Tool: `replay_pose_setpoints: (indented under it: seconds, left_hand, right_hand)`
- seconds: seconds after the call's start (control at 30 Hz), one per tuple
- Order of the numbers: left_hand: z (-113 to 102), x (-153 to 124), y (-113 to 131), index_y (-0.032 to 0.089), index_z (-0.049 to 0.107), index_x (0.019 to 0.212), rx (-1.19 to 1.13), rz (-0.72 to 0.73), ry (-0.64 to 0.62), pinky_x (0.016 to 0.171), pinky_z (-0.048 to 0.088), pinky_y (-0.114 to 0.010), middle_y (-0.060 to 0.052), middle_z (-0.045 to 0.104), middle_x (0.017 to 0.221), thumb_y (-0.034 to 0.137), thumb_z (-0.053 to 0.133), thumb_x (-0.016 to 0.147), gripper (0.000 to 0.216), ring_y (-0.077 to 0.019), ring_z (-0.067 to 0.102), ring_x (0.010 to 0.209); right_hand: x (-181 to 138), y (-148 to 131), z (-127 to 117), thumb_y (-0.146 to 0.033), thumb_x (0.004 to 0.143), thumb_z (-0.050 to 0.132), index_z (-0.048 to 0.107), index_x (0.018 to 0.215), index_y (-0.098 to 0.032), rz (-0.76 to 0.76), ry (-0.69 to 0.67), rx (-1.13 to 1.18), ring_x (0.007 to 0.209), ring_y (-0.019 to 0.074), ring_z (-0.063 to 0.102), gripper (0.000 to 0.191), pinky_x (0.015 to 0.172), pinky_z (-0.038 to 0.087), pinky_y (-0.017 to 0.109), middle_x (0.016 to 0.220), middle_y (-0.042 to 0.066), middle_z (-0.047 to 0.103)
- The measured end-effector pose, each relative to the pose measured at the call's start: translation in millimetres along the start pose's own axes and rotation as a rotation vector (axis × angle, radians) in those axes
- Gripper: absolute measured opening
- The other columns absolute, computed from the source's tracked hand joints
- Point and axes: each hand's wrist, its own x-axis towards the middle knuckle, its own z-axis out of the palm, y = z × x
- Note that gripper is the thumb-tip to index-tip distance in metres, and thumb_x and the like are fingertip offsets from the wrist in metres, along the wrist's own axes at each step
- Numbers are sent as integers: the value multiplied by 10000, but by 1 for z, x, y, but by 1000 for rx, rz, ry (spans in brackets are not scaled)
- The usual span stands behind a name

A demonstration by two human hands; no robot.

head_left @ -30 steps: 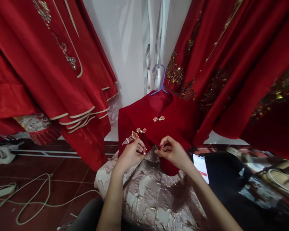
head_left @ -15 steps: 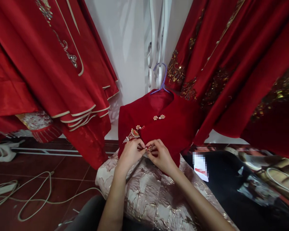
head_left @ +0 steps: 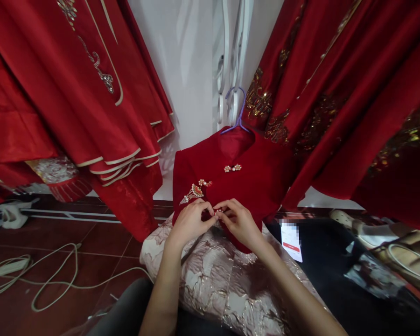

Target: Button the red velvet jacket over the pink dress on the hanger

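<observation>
A dark red velvet jacket (head_left: 252,191) hangs in front of me on a purple hanger (head_left: 238,122). My left hand (head_left: 192,223) and my right hand (head_left: 241,221) meet at the front of the jacket, thumbs and fingers pinched together. Between the fingertips shows a small beaded clasp (head_left: 219,211), mostly hidden by them. Higher up, a pearl-and-gold clasp (head_left: 233,168) sits below the neckline. Left of it are another beaded clasp (head_left: 205,183) and a fan-shaped brooch (head_left: 196,190) with dangling beads, just above my left hand.
Pale pink brocade fabric (head_left: 203,294) spreads below my hands. Red garments (head_left: 126,107) hang at the left, and sequinned red ones (head_left: 322,116) at the right. A lit phone (head_left: 291,240) lies on a black surface (head_left: 322,261). A white cable (head_left: 75,275) loops over the tiled floor.
My fingertips have shifted around the small clasp, covering more of it, and my left thumb and fingers now form a rounder pinch. The view has moved slightly.
</observation>
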Motion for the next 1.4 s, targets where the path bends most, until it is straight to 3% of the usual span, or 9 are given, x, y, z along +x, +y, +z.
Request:
replay_pose_setpoints:
  seconds: [0.3,0.6,0.9,1.0,1.1,1.17,1.23,1.3,1.4]
  left_hand:
    - [2,1,2,221,629,844,-32,-17,17,704,459,-259,-18,583,899,272,563,794,97,-144,578,746]
    - [10,4,-3,222,632,844,-98,61,66,739,473,-267,-35,541,987,263,567,797,91,-154,555,837]
    - [12,9,-5,215,640,832,-125,53,88,723,483,-250,-32,540,991,232,549,818,93,-135,571,822]
    - [-1,7,-10,215,643,827,-81,27,202,742,479,-250,-24,569,935,230,551,828,93,-144,575,854]
    - [-13,2,-9,206,631,855,-81,-4,331,706,470,-239,-15,591,894,253,534,856,107,-120,572,765]
    - [-17,-1,-5,206,627,858,-96,22,297,686,460,-235,-9,601,869,280,533,867,120,-112,567,730]
    - [-16,-3,-1,212,630,854,-90,54,183,680,449,-239,-4,605,855,300,557,857,114,-116,567,729]
    - [-11,-4,1,222,634,865,-48,57,72,683,440,-251,-3,606,865,318,616,817,109,-133,571,755]
    - [-1,-2,0,229,633,859,41,24,1,686,424,-267,-4,598,868,343,684,759,160,-168,575,818]
  right_hand:
    - [1,-3,-3,-185,849,535,654,944,-243,-22,41,-57,750,119,630,163,684,519,245,923,18,616]
    - [2,-1,-6,-189,854,536,642,950,-237,-18,39,-36,773,122,631,151,658,518,233,935,24,602]
    - [6,5,-13,-313,881,521,622,994,-217,29,33,29,799,140,653,179,658,561,256,992,53,617]
    - [5,0,-25,-349,872,536,607,1025,-218,71,79,-7,771,146,657,213,620,561,262,1027,63,632]
    - [4,-9,-35,-362,875,529,597,1029,-217,91,91,-12,744,147,660,222,575,541,251,1003,59,652]
    - [3,-13,-37,-355,875,527,602,1011,-214,92,89,-33,738,148,659,210,583,533,254,959,53,665]
    - [2,-14,-35,-328,874,524,609,987,-214,91,55,-69,725,146,656,181,613,530,265,908,44,675]
    - [1,-10,-30,-291,863,534,614,966,-215,98,-11,-116,718,150,656,151,650,528,282,842,33,682]
    - [0,2,-20,-255,822,584,612,953,-209,136,-79,-198,725,166,662,142,688,524,309,782,29,685]
